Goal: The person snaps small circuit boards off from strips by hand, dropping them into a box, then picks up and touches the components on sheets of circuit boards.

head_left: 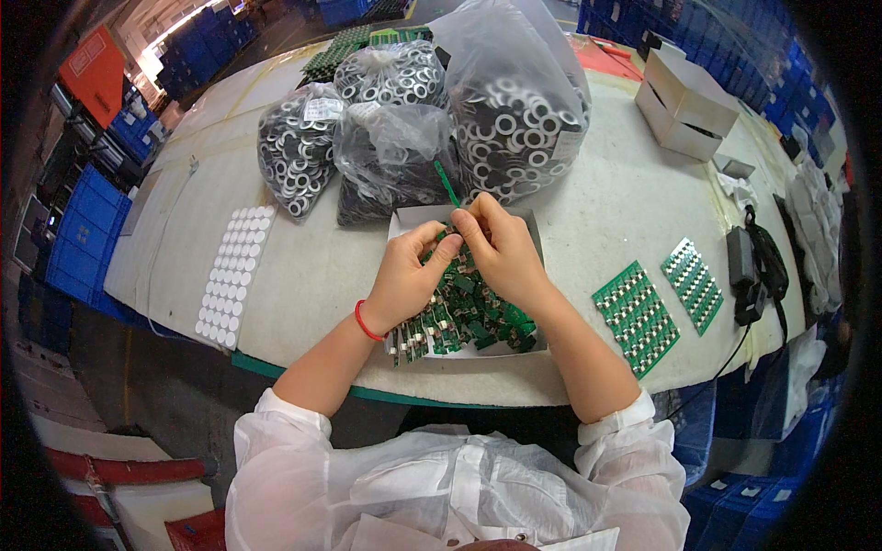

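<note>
Jagged green boards [478,317] heaped in white box [418,215], frame centre. Right hand [503,250]: fingers clamped on thin flat strip [446,182]. Left hand [405,280] curled close, can't tell its fingers' grip.

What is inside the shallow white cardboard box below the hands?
The box holds a heap of small green circuit boards. The left hand and right hand hide part of it; what lies underneath cannot be seen.

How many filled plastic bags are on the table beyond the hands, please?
4: a left bag, a back bag, a front middle bag and a large right bag, clustered together; more may be hidden behind them.
</note>
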A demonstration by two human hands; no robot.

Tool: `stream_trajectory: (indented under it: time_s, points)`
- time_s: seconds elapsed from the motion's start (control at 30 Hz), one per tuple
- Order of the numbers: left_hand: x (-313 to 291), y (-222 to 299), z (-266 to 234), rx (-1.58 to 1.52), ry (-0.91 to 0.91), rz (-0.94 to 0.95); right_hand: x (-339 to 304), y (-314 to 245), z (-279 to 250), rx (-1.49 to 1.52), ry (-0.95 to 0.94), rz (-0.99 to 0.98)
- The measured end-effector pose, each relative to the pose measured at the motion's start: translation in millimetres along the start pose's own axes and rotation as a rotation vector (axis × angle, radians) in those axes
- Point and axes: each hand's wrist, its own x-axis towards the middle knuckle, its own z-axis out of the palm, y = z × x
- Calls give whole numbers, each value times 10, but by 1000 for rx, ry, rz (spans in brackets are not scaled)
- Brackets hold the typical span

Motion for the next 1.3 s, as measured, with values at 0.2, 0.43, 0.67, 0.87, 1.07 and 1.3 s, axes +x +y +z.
stream_trajectory:
  time_s: [0.2, 0.43, 0.67, 0.87, 1.07, 1.3]
  points:
    - [5, -64, -50, -110, 15, -1, -40, -25, 53, 83, -51, -5]
    - [-35, 10, -45, -364, -112, -81, -81, -160, 40, 777, -209, 365]
    - [-39, 102, -84, -424, -166, -165, -72, -90, 36, 810, -246, 402]
    - [18, -155, -72, 19, -53, -12, -35, -17, 13, -520, -47, -370]
    - [13, 29, -55, -10, -83, -25, -44, -29, -7, -161, -86, -25]
    - [5, 1, -48, 40, -137, -33, -1, 35, -62, -288, -171, -24]
